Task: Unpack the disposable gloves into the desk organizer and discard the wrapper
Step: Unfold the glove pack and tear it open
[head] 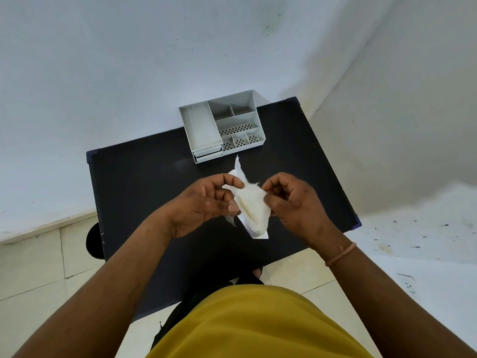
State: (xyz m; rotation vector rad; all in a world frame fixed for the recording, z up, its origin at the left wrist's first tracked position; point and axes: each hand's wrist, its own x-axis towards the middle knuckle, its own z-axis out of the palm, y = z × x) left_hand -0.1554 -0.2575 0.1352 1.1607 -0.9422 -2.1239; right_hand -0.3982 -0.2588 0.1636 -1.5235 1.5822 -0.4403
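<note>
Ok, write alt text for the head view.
Both hands, left hand and right hand, hold a torn white wrapper with pale gloves showing, above a black table. An empty grey desk organizer sits behind.

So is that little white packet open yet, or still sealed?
Open. The wrapper is torn along its top, a ragged strip sticking up, and the pale gloves show inside, not yet out.

Hands: two, a left hand (pixel 204 202) and a right hand (pixel 294 200)
Wrapper (pixel 238 171): one, torn open
Gloves (pixel 254 206): one pale bundle, number unclear
Desk organizer (pixel 198 130): one
Table (pixel 144 182): one
Wrist thread (pixel 340 254): one
</note>
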